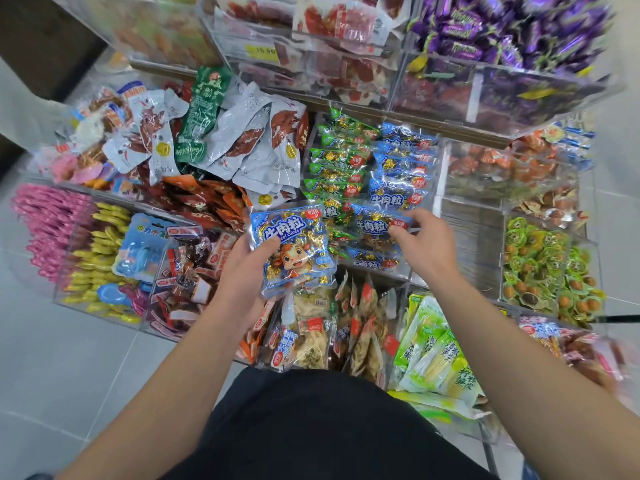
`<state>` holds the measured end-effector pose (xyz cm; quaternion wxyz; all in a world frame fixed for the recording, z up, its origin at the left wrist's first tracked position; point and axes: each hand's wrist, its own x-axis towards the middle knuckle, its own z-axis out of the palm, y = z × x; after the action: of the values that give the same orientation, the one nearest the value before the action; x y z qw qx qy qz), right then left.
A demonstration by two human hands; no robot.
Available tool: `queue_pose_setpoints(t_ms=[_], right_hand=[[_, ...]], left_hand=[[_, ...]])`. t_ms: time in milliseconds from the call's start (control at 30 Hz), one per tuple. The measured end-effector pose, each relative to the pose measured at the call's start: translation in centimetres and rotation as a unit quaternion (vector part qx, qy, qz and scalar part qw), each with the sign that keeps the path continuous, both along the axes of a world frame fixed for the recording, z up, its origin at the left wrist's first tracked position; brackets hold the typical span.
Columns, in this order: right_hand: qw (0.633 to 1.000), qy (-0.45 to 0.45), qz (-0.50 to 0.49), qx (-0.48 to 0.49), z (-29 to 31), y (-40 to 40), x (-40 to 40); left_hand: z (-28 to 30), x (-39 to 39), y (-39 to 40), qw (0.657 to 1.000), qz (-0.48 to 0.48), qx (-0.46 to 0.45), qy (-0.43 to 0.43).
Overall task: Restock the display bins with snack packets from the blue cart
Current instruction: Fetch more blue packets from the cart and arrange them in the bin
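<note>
Left grip: our left hand [242, 271] clasped a blue beef-cube packet [294, 247], thumb pressed across its front, fingers behind.
Right grip: our right hand [424, 242] pinched the edge of a second blue packet [377, 225] lying in the clear bin [438, 161].
Held packet: it hung tilted, just above the bins nearest us.
Bin contents: we saw blue packets [401, 168] stacked beside green packets [339, 161].
Surroundings: purple candies [502, 29] filled an upper bin; green pouches [440, 355] lay near our right forearm.
</note>
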<state>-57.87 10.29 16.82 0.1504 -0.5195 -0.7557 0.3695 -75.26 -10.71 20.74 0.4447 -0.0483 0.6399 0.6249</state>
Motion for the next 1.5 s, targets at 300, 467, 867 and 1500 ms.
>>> queue_pose_setpoints(t_ms=[300, 467, 867, 1500], right_hand=[[0.998, 0.017, 0.025, -0.054, 0.1, 0.4, 0.8], [0.991, -0.113, 0.052, 0.051, -0.4, 0.4, 0.3], [0.988, -0.033, 0.020, 0.148, -0.8, -0.7, 0.7], [0.987, 0.129, -0.094, -0.028, 0.7, -3.0, 1.3]], left_hand=[[-0.3, 0.0, -0.3, 1.000, -0.012, -0.002, 0.005], [0.0, 0.1, -0.2, 1.000, -0.008, 0.007, 0.004], [0.1, 0.3, -0.3, 1.000, -0.007, 0.006, 0.013], [0.2, 1.7, -0.3, 0.995, -0.075, -0.021, 0.065]])
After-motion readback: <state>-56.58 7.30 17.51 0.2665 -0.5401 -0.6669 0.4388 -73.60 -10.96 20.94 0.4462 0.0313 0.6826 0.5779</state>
